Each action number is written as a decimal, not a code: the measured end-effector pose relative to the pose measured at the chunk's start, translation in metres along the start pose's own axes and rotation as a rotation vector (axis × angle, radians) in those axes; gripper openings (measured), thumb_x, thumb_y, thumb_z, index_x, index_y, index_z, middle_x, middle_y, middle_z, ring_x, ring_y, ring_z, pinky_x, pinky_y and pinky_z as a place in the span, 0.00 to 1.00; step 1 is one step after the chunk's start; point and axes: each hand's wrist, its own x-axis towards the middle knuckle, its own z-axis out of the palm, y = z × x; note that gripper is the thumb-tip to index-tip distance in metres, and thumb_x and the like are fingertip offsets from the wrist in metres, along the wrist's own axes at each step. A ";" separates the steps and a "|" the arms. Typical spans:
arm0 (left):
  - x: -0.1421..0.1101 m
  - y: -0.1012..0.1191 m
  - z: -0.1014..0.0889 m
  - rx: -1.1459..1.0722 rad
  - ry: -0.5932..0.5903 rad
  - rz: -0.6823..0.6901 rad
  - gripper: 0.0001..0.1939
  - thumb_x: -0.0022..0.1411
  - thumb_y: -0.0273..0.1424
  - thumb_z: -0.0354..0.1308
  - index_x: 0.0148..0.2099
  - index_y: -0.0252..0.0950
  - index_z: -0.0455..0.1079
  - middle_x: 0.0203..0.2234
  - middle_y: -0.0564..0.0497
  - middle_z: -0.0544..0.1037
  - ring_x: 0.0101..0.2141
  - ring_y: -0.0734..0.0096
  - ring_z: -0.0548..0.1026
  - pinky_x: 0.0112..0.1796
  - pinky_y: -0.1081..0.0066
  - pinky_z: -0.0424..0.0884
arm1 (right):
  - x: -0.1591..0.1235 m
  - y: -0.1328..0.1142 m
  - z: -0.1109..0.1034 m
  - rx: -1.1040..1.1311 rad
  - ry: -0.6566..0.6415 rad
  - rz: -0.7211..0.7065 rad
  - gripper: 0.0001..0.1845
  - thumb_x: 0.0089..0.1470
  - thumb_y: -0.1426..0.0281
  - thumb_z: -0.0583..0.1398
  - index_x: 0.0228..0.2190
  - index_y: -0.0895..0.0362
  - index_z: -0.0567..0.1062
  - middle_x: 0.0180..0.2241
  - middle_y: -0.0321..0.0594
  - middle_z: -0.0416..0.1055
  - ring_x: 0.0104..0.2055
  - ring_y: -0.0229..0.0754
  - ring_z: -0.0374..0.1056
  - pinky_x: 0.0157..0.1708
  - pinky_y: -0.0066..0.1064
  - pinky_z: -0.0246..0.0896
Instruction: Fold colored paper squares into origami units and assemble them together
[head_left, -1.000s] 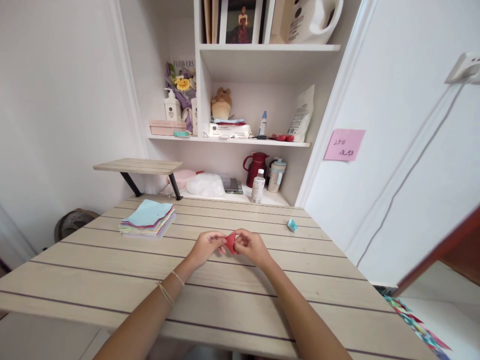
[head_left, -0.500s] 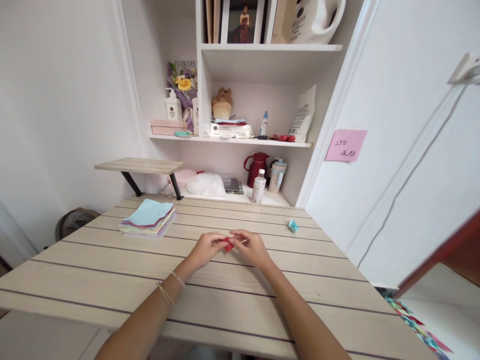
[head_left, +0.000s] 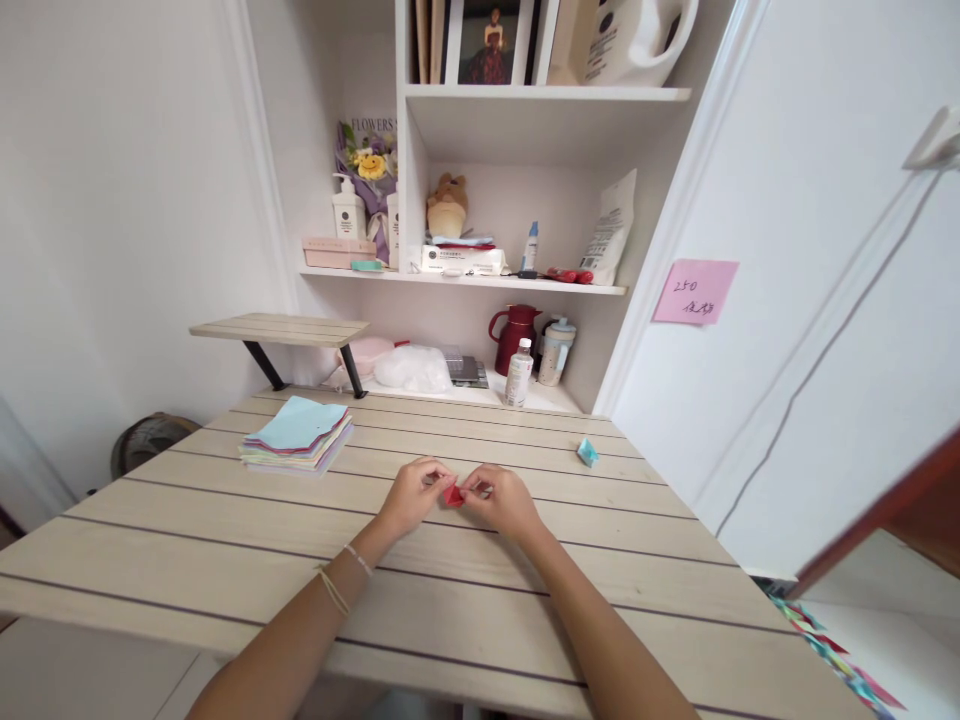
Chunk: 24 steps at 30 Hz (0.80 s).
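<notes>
A small folded piece of red paper (head_left: 453, 496) is between my hands, just above the middle of the slatted wooden table (head_left: 300, 570). My left hand (head_left: 414, 492) pinches its left side between thumb and fingers. On the other side, my right hand (head_left: 501, 497) has thumb and fingertips closed on the paper's right edge. Back and to the left lies a stack of coloured paper sheets (head_left: 298, 430), a light blue one on top. A small folded light-blue paper piece (head_left: 587, 452) sits toward the right rear of the table.
A small raised wooden shelf (head_left: 277, 328) on black legs stands at the back left. Behind the table, a white shelf unit (head_left: 517, 290) holds a bottle (head_left: 518, 374), a red jug (head_left: 514, 338) and a tumbler (head_left: 556, 352). Colourful strips (head_left: 832, 650) hang past the right edge.
The red paper has turned and shifted slightly left, showing a wider shape. My right fingers have drawn back from over it to its right edge.
</notes>
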 end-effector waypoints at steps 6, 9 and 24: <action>0.002 -0.010 0.006 -0.361 0.052 -0.239 0.14 0.49 0.40 0.57 0.29 0.33 0.66 0.25 0.49 0.74 0.29 0.69 0.72 0.30 0.70 0.70 | 0.000 -0.004 0.002 0.169 -0.025 0.026 0.06 0.43 0.73 0.55 0.23 0.57 0.73 0.25 0.37 0.73 0.27 0.38 0.69 0.29 0.27 0.63; 0.003 -0.014 0.009 -0.422 0.068 -0.273 0.15 0.50 0.41 0.56 0.30 0.33 0.63 0.24 0.50 0.73 0.29 0.71 0.73 0.31 0.68 0.72 | 0.001 -0.003 0.003 0.217 -0.012 0.061 0.06 0.44 0.71 0.55 0.23 0.57 0.72 0.24 0.37 0.73 0.26 0.38 0.68 0.27 0.27 0.63; 0.000 -0.008 0.013 -0.627 0.045 -0.220 0.13 0.51 0.37 0.57 0.34 0.35 0.60 0.32 0.50 0.72 0.37 0.68 0.73 0.42 0.62 0.69 | 0.004 -0.004 0.002 0.485 0.281 0.147 0.28 0.32 0.63 0.67 0.37 0.56 0.66 0.38 0.43 0.69 0.30 0.40 0.68 0.29 0.31 0.66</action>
